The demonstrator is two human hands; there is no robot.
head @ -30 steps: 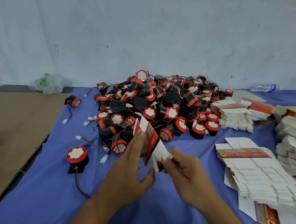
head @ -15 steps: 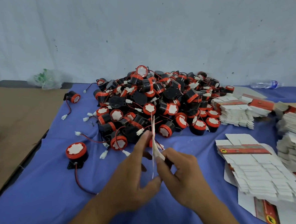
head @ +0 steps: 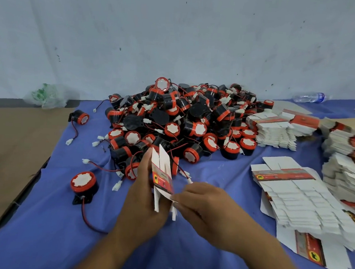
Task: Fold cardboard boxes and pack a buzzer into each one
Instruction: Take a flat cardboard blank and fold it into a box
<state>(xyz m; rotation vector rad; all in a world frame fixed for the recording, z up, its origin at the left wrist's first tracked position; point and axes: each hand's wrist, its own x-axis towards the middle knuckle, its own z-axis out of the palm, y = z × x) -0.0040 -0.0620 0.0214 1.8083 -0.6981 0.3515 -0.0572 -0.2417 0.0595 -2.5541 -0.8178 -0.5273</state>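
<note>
Holding the white and red cardboard box (head: 162,178) upright at centre frame, your left hand (head: 143,196) grips its left side, fingers running up the panel, so it stays steady. Your right hand (head: 205,206) pinches a white bottom flap at the box's lower right corner, probably to pull the sleeve open or tuck that flap. The box is partly opened and not yet squared, with no buzzer visible inside.

You hold it above the surface, just in front of the heap of round black and red buzzers (head: 179,122), so the next one is an easy reach. One loose black buzzer with a red rim and red wire (head: 83,183) sits lower left, apart from the heap and likely the handiest pick. Fanned stacks of flat white box blanks (head: 293,195) lie at right of frame, near your right hand for restocking.

A blue cloth (head: 42,230) is spread over the surface, with a brown cardboard sheet (head: 11,145) at left. A crumpled clear plastic bag (head: 48,95) sits upper left and a clear plastic bottle (head: 309,97) upper right, both against a scuffed white wall (head: 178,30).
</note>
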